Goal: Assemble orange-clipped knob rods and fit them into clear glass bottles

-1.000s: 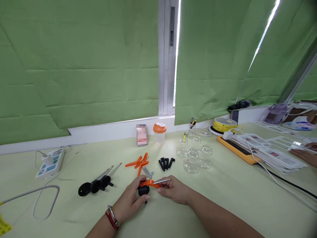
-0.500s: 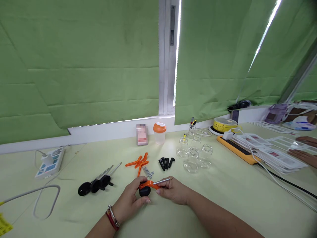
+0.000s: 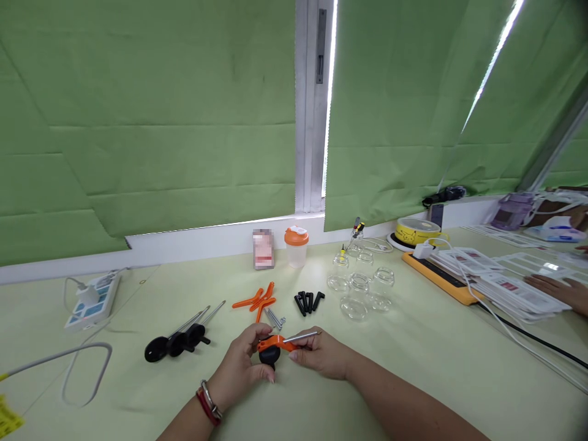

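Note:
My left hand grips a round black part with an orange piece lying across its top. My right hand pinches the other end of the orange piece, and a thin metal rod runs over it from the black part's side to my right fingers. Just beyond my hands lie several metal screws, some orange parts and several short black parts. To the left, black round parts with metal rods rest on the table.
Clear glass jars stand at the right, near an orange-lidded cup and a small box. A power strip sits left, an orange one right. Another person's hand touches printed sheets.
The black part has turned slightly in my left hand, whose fingers have shifted a little. The other person's hands have moved at the right edge.

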The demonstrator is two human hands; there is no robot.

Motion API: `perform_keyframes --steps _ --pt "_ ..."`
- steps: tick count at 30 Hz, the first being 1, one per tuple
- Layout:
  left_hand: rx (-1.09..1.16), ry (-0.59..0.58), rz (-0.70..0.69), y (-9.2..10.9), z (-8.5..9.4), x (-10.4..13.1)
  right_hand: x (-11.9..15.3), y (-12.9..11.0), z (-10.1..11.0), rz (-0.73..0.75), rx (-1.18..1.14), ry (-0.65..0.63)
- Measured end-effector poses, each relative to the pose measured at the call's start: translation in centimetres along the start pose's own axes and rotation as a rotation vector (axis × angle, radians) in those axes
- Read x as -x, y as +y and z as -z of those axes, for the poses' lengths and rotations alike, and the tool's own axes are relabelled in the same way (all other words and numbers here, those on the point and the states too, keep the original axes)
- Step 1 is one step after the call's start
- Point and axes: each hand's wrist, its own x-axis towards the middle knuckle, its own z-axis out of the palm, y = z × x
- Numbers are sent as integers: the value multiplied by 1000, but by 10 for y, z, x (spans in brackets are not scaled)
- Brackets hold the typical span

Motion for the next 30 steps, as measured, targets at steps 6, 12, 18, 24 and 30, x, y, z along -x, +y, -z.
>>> perform_keyframes --steps 6,12,18,24,30 --pt "86 -13 -9 -5 -1 -2 0 2 0 7 -25 -10" --pt "385 -178 174 10 -6 1 1 3 0 -3 -69 -15" --pt "509 -246 164 15 -9 3 2 6 0 -3 -65 -17" --pt "680 -174 161 15 -11 5 2 1 0 16 7 -42" --pt "837 -96 289 20 -10 4 1 3 0 -6 66 -23"
